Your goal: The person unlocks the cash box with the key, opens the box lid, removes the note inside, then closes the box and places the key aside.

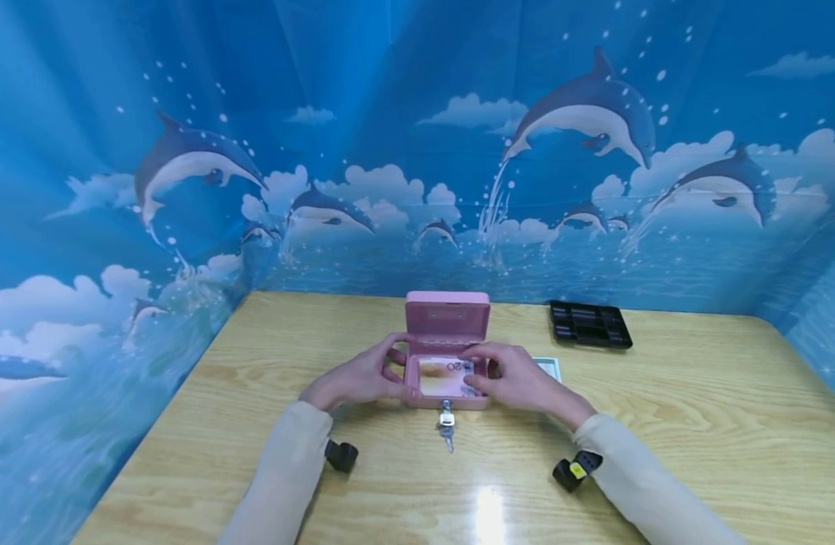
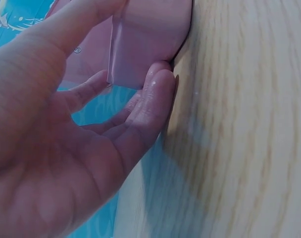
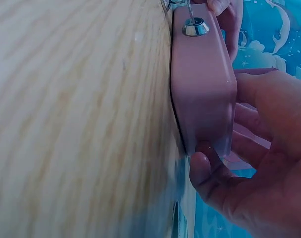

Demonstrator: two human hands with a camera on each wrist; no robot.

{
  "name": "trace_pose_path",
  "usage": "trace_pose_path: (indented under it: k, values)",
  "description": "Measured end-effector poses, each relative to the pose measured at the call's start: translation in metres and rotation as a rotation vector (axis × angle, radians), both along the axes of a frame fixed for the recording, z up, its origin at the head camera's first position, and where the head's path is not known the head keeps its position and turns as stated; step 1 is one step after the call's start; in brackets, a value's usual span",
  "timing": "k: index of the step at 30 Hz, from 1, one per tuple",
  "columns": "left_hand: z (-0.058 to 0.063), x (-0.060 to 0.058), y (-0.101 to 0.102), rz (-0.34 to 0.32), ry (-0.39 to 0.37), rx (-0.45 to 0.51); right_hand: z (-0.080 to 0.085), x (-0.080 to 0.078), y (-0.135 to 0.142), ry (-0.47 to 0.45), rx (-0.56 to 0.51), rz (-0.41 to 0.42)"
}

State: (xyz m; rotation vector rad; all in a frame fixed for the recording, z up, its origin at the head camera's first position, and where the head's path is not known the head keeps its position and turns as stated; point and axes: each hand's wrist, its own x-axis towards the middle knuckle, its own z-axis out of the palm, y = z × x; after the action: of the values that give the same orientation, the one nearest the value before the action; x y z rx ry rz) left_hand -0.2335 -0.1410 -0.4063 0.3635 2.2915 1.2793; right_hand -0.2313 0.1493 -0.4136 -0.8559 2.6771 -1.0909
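In the head view a pink cash box (image 1: 447, 403) stands on the table with its lid (image 1: 447, 322) raised. A banknote (image 1: 439, 378) lies flat inside it, with the number 20 upside down. My left hand (image 1: 369, 371) holds the box's left side, thumb near the front corner and fingers along the side and back. My right hand (image 1: 519, 376) reaches over the right rim, thumb on the banknote and index finger near its far edge. In the right wrist view, other fingers (image 3: 200, 167) touch the outer wall. A key sits in the front lock (image 3: 195, 27).
More keys (image 1: 447, 434) hang below the lock onto the table. A black compartment tray (image 1: 590, 325) lies at the back right. A pale, bordered flat item (image 1: 549, 368) is partly hidden behind my right hand. A dolphin-print curtain (image 1: 390, 151) rises behind the wooden table (image 1: 662, 424).
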Motion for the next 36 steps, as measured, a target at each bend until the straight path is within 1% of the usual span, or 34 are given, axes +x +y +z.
trace_pose_path:
  k: [3,9,13,21,24,29,33,36]
  values:
    - [0.0,0.0,0.001,0.001,0.003,0.0,-0.001,-0.001,-0.001,0.009,0.015,0.006]
    - [0.0,0.0,0.001,0.008,0.003,0.004,-0.002,-0.002,-0.004,-0.003,0.04,-0.014]
    - [0.0,-0.001,0.0,0.008,0.007,0.005,-0.001,-0.001,-0.004,-0.023,0.016,-0.037]
    - [0.0,0.0,0.001,0.004,0.0,0.02,0.001,0.001,-0.006,-0.108,-0.055,-0.104]
    - [0.0,0.0,0.0,0.001,0.0,0.028,0.003,0.001,-0.007,-0.125,-0.075,-0.127]
    - [-0.001,0.001,-0.001,0.001,0.004,0.023,0.005,0.003,-0.009,-0.139,-0.105,-0.136]
    - [-0.001,0.001,-0.001,0.003,0.003,0.022,0.003,0.004,-0.011,-0.141,-0.107,-0.142]
    - [-0.001,0.001,-0.001,0.002,0.0,0.024,0.002,0.004,-0.012,-0.114,-0.101,-0.142]
